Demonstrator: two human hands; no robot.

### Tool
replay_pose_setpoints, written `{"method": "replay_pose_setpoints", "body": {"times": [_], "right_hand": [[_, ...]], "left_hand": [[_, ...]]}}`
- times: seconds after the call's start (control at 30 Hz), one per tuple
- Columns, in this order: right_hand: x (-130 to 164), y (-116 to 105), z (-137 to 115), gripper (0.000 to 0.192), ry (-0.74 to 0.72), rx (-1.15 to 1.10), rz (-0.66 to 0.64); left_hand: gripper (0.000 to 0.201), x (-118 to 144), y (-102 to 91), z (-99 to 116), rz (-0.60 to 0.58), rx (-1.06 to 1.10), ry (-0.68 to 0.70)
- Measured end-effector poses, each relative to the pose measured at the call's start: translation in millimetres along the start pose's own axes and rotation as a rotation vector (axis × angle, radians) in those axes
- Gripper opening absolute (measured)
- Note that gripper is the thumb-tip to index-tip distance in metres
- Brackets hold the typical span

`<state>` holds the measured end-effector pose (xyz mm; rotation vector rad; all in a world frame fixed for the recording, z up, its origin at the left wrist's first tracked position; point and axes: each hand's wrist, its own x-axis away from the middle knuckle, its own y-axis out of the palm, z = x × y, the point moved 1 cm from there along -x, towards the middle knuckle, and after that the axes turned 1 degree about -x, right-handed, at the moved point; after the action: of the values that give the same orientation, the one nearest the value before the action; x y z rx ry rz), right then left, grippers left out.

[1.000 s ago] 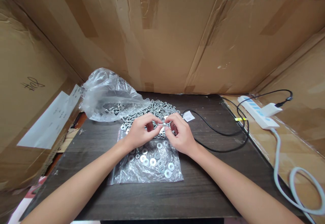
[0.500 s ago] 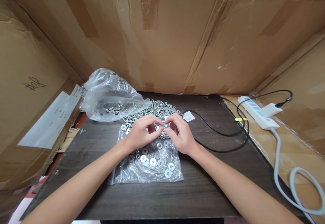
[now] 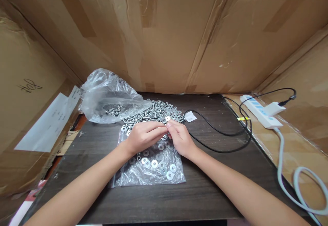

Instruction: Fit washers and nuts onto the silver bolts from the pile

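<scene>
My left hand [image 3: 146,135] and my right hand [image 3: 181,138] meet over the front of a heap of hardware, fingertips pressed together. Both are closed; the small metal bolt seen between them a moment earlier is now hidden by the fingers. Behind and around them lies the pile of silvery bolts [image 3: 153,114], with nuts and washers mixed in. Below my hands, flat washers [image 3: 154,164] are spread on a clear plastic bag [image 3: 140,178]. A larger clear bag [image 3: 102,93] with more bolts inside lies open at the left of the pile.
The dark wooden table [image 3: 164,202] is enclosed by cardboard walls [image 3: 164,48]. On the right, a black cable [image 3: 217,134] loops near a small white label [image 3: 190,116]. A white power strip [image 3: 258,111] with a plugged-in adapter lies beyond the table's right edge.
My fingers have come together and closed over the bolt, which showed between both hands' fingertips before. My left fingers now lie straighter, against my right thumb. The view has shifted slightly.
</scene>
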<state>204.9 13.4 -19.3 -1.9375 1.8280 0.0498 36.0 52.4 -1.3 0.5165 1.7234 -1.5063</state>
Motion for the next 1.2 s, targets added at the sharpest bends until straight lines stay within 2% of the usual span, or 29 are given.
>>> {"method": "replay_pose_setpoints", "body": {"times": [0.13,0.2,0.3,0.4,0.47,0.53,0.6,0.67,0.77,0.87,1.07,1.13,1.2], "right_hand": [[2,4,8,0.051,0.207,-0.087,-0.02],[2,2,6,0.055,0.227,-0.067,-0.031],[0,-4,-1,0.051,0.09,0.024,0.002],[-1,-9,-5,0.031,-0.067,0.1,-0.006],[-1,-9,-5,0.023,-0.13,0.129,-0.034],[-1,-8,-4,0.026,-0.161,0.131,-0.046],[0,-6,-3,0.036,-0.154,0.106,-0.041],[0,-4,-3,0.043,-0.102,0.071,-0.038],[2,-1,-2,0.047,0.017,0.022,-0.038],[3,2,1,0.048,0.11,0.033,-0.028],[4,4,6,0.053,0.257,-0.004,-0.043],[4,3,4,0.057,0.257,-0.006,-0.043],[3,0,1,0.057,0.197,0.013,-0.015]], "left_hand": [[0.013,1,-0.2,2,-0.02,-0.037,0.042],[0.012,1,1.6,3,-0.015,-0.004,0.001],[0.008,1,4.6,2,0.011,0.093,-0.147],[0.007,1,5.9,1,0.019,0.218,-0.286],[0.007,2,6.2,1,0.024,0.294,-0.341],[0.006,2,6.6,1,0.017,0.332,-0.368],[0.006,2,6.9,1,0.001,0.31,-0.329],[0.007,2,6.2,1,-0.007,0.223,-0.219],[0.01,2,2.7,2,-0.001,0.072,-0.026],[0.01,1,-1.7,3,0.001,-0.011,0.075],[0.011,0,-1.4,6,-0.032,-0.038,0.079],[0.01,0,0.8,5,-0.025,0.014,0.025],[0.009,0,2.7,4,-0.002,0.084,-0.076]]}}
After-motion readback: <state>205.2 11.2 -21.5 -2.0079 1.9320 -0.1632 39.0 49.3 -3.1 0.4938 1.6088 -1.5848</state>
